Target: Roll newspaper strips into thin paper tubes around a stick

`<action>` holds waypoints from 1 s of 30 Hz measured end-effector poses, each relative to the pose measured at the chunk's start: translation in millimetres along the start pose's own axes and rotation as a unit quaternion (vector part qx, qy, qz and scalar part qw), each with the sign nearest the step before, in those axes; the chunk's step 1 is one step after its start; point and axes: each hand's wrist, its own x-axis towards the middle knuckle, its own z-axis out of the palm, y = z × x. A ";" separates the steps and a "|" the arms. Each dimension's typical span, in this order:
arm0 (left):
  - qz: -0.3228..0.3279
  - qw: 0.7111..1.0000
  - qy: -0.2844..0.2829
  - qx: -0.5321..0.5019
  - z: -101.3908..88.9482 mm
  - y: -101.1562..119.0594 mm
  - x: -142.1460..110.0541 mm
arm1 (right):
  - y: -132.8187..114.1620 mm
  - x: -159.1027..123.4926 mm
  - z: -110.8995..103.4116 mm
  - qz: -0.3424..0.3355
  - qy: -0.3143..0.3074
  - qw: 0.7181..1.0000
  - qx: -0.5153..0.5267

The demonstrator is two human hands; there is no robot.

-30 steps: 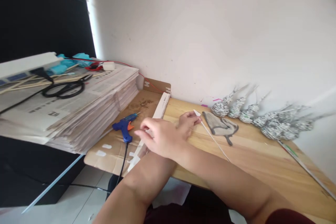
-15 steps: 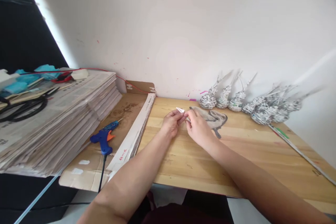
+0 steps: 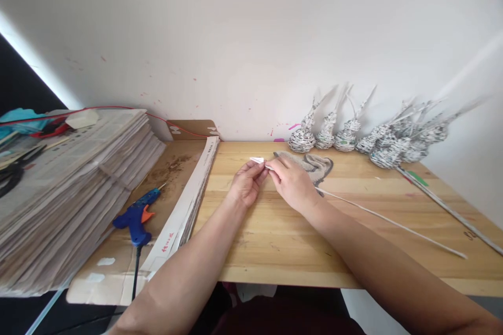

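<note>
My left hand [image 3: 247,184] is closed, thumb and fingers pinching a thin white paper stick [image 3: 377,212]. A flat, pointed white paper flap [image 3: 257,160] sticks out past the left fingertips. My right hand [image 3: 294,182] is closed on the same stick, just right of the left hand, with the fingertips almost meeting. From behind the right hand the stick runs long and slightly bowed to the right, over the wooden table [image 3: 267,246]. Part of it is hidden by the right hand and wrist. A grey-beige cloth [image 3: 320,166] lies beyond the right hand.
Several gourd-shaped woven paper pieces [image 3: 302,140] stand along the wall. A longer rod [image 3: 448,209] lies at the right. On the left are a blue glue gun [image 3: 135,217] on cardboard [image 3: 98,285], paper strips [image 3: 188,193] and a tall newspaper stack [image 3: 78,193].
The view has shifted, so most things sit further left. The long stick now shows stretching out to the right of my right hand. Both hands keep their pinch close together.
</note>
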 end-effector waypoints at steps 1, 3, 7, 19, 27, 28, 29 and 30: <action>-0.005 1.000 0.001 0.003 0.2 0.5 -0.7 | 1.5 -0.9 0.1 -0.003 0.003 1.000 -0.002; -0.011 1.000 0.003 0.010 0.8 1.4 -2.0 | 4.4 -2.5 -0.4 -0.007 0.006 1.000 -0.008; -0.021 1.000 0.002 0.017 2.2 2.7 -3.9 | 7.9 -4.4 -2.3 -0.017 0.010 1.000 -0.010; -0.033 0.999 -0.026 0.014 1.0 0.7 -3.3 | 6.4 -2.8 -8.4 -0.004 0.028 0.999 0.021; -0.019 0.999 -0.029 0.015 2.1 -0.3 -3.2 | 5.8 -3.6 -9.7 0.021 0.019 0.999 0.016; -0.019 0.999 -0.028 0.015 2.3 -0.3 -3.4 | 5.5 -3.6 -10.0 0.022 0.019 0.999 0.016; -0.019 0.999 -0.026 0.015 2.5 -0.3 -3.7 | 5.2 -3.6 -10.4 0.023 0.018 0.999 0.016; -0.020 0.999 -0.025 0.015 2.8 -0.2 -4.0 | 4.9 -3.6 -10.7 0.024 0.018 0.999 0.017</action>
